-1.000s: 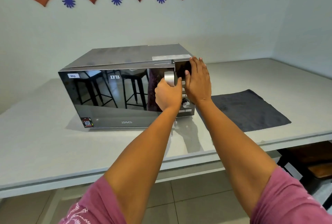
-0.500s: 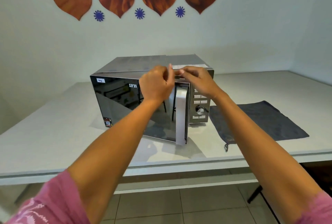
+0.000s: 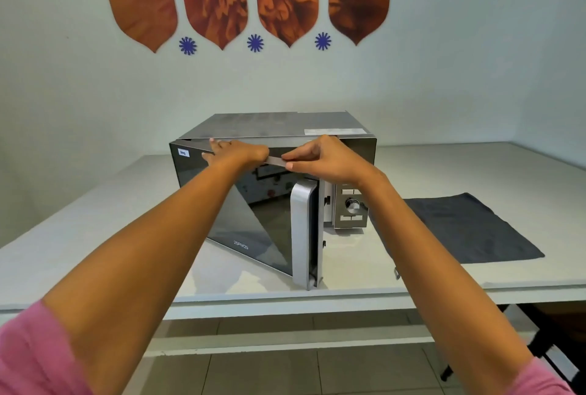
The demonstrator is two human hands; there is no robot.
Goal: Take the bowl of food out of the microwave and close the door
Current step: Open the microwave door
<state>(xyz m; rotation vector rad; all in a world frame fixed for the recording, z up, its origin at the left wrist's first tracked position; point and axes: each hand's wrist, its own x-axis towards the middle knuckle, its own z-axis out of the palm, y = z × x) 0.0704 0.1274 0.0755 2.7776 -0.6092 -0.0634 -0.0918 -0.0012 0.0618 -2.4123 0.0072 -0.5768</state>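
Note:
A black mirror-fronted microwave stands on the white table. Its door is hinged at the left and stands swung out toward me, with the silver handle at its free edge. My left hand lies over the door's top edge near the hinge side, fingers curled on it. My right hand pinches the same top edge nearer the free end. The open door and my hands hide the cavity, so no bowl shows.
The control panel with a knob is at the microwave's right. A dark grey cloth lies flat on the table to the right. The table's front edge runs just below the door. Dark furniture sits under the table at right.
The door went from shut to wide open. My left hand left the handle and slid left along the door's top edge; my right hand moved from the panel onto that edge.

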